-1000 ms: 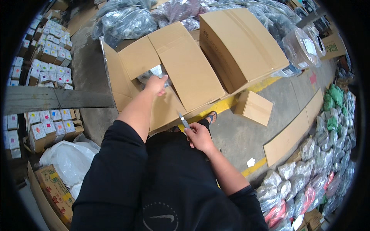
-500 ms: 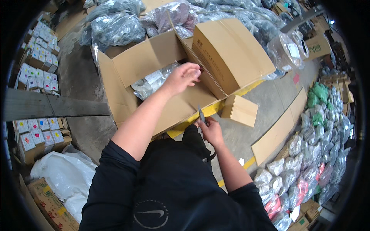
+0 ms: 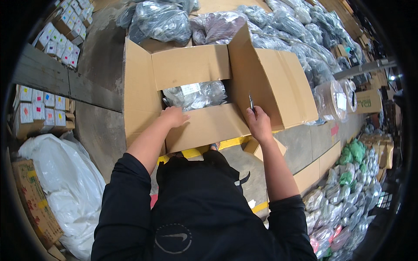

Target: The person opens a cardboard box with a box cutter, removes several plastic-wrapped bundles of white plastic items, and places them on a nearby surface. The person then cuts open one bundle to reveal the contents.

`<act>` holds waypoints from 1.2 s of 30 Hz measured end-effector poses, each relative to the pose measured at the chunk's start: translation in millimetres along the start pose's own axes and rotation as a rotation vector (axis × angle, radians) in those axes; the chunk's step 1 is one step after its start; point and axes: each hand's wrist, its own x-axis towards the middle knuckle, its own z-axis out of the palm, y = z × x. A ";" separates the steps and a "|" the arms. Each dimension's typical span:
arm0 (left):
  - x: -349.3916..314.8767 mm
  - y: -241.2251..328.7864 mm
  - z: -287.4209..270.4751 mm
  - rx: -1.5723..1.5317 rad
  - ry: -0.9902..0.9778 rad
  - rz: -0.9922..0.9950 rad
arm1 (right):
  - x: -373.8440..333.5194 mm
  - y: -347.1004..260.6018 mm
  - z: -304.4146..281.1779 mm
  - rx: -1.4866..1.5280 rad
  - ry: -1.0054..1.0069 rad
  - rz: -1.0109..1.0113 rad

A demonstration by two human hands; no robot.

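In front of me stands a large open cardboard box (image 3: 141, 93) with its flaps spread outward. Through the opening, clear plastic bags (image 3: 207, 96) with a white label (image 3: 190, 88) on top can be seen; what the bags hold is hard to make out. My left hand (image 3: 175, 116) lies at the left end of the near flap (image 3: 207, 126), fingers stretched out and nothing held. A utility knife (image 3: 251, 102) points up and away from my right hand (image 3: 260, 122), which is closed around its handle beside the box's right flap (image 3: 246, 65).
Another cardboard box (image 3: 289, 87) adjoins on the right, and a small carton (image 3: 254, 148) sits on the floor below it. Bagged goods (image 3: 161, 24) are heaped behind. Flat cardboard (image 3: 318, 165) and more bags (image 3: 344, 195) lie right. A metal beam (image 3: 65, 80) crosses at left.
My left hand has come down from above the box to the near flap's left end. My right hand has moved up and right with the knife. The view has shifted.
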 end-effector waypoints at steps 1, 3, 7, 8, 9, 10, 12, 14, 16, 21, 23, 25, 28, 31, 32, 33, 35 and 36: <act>-4.1 -1.5 1.7 0.076 -0.047 -0.041 | 8.3 -1.2 -5.7 0.034 -0.058 -0.001; -11.2 4.5 -8.5 0.151 0.123 0.040 | 23.1 -4.8 -16.3 0.107 -0.187 0.009; -34.5 16.2 -81.3 0.009 0.059 0.151 | 41.2 -17.0 -39.9 0.439 -0.107 -0.145; -52.1 20.8 -93.3 -0.002 0.035 0.191 | 45.2 -20.8 -46.1 0.571 -0.106 -0.115; -70.6 24.9 -102.7 -0.029 0.078 0.276 | 51.2 -25.1 -52.5 0.716 -0.116 -0.128; -90.1 29.7 -107.1 -0.029 0.041 0.328 | 54.7 -28.6 -59.4 0.791 -0.171 -0.057; -127.9 40.3 -106.3 -0.060 0.047 0.382 | 55.8 -34.4 -73.1 0.967 -0.313 0.018; -159.4 51.5 -99.2 -0.055 0.071 0.313 | 48.9 -40.1 -80.9 0.981 -0.426 0.043; -178.5 57.7 -95.2 0.013 0.124 0.233 | 40.3 -47.8 -86.2 0.953 -0.529 0.053; -195.8 65.3 -84.3 0.079 0.208 0.268 | 22.8 -68.1 -99.5 0.798 -0.549 0.010; -199.5 62.5 -83.1 0.090 0.237 0.307 | 20.8 -74.6 -101.3 0.795 -0.495 -0.053; -202.5 58.5 -82.9 0.131 0.224 0.327 | 18.5 -78.5 -103.3 0.751 -0.414 -0.098; -207.1 54.1 -83.9 0.160 0.217 0.380 | 15.7 -79.7 -106.4 0.753 -0.308 -0.128; -210.5 51.7 -86.0 0.173 0.191 0.420 | 13.3 -75.9 -109.9 0.691 -0.175 -0.097; -211.0 50.9 -86.7 0.176 0.180 0.430 | 13.9 -73.7 -112.5 0.679 -0.144 -0.086; -211.7 50.3 -87.3 0.161 0.159 0.445 | 14.5 -70.6 -114.7 0.666 -0.115 -0.087; -211.8 48.7 -88.5 0.119 0.120 0.477 | 16.0 -63.3 -121.9 0.645 -0.063 -0.044; -211.0 47.7 -89.3 0.115 0.126 0.459 | 17.3 -58.9 -124.9 0.646 -0.034 -0.015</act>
